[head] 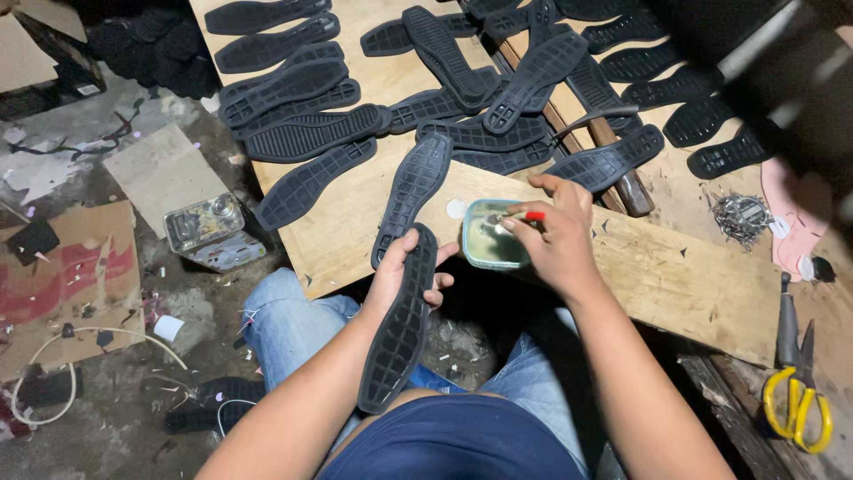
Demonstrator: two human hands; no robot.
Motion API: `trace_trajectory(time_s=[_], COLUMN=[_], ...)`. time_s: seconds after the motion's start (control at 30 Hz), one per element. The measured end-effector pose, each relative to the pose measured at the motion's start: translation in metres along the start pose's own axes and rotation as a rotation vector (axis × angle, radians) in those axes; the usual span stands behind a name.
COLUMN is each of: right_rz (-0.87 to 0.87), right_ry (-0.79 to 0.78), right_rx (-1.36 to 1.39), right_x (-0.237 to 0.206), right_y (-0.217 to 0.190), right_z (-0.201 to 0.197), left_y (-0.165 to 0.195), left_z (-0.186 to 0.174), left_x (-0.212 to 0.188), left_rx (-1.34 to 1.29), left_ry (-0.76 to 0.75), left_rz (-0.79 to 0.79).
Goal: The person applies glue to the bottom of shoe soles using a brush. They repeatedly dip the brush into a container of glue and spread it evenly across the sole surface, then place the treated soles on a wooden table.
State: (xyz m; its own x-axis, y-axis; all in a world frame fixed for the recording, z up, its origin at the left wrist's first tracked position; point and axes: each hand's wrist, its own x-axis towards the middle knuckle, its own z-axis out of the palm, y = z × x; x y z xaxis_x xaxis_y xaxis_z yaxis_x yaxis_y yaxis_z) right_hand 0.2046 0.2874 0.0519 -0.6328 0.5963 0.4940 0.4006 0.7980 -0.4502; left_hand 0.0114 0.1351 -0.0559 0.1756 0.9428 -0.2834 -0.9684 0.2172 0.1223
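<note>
Black rubber everywhere: a ridged shoe sole (pixel 400 324) gripped lengthwise in the left hand (pixel 397 277), fingers curled shut around its upper edge, tread up, heel end down over the lap between the knees. Right hand (pixel 553 236) pinched closed on a small red-handled brush (pixel 524 216), tip down in the open glue tin (pixel 491 235) at the near edge of the plywood board (pixel 675 267). Beyond, dozens of matching soles (pixel 306 133) spread and overlapping across the board; hammer (pixel 622 173) lying just behind the right hand, yellow-handled scissors (pixel 800 409) well apart at the right, a battered metal can (pixel 206 224) on the littered floor to the left.

Risks, judged from this layout: tin close to the board's edge, so likely to tip into the lap with a firm push of the brush. Overloaded bristles apt to drip on jeans or tread. Sole held by one edge only, so prone to flex or slip under brush pressure. Loose soles touching nearby, easily smeared and stuck together by stray glue. Dim light, making thin or missed patches hard to spot.
</note>
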Motion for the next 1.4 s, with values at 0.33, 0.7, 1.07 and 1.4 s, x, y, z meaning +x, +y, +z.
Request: trace_trajectory(time_s=[0.33, 0.7, 1.07, 1.4], right_rz=[0.442, 0.678, 0.381, 0.284], right_ry=[0.093, 0.256, 0.091, 0.119], right_rx=[0.678, 1.422, 1.297, 0.998], right_x=[-0.054, -0.069, -0.068, -0.081], right_y=[-0.022, -0.024, -0.07, -0.073], right_z=[-0.036, -0.052, -0.068, -0.055], left_y=[-0.024, -0.026, -0.031, -0.031], left_z=[0.03, 0.088, 0.117, 0.121], left_x=[-0.092, -0.125, -0.135, -0.137], left_rx=[0.274, -0.126, 0.082, 0.392], left_ry=[-0.018, -0.375, -0.285, -0.203], left_rz=[0.29, 0.133, 0.058, 0.153])
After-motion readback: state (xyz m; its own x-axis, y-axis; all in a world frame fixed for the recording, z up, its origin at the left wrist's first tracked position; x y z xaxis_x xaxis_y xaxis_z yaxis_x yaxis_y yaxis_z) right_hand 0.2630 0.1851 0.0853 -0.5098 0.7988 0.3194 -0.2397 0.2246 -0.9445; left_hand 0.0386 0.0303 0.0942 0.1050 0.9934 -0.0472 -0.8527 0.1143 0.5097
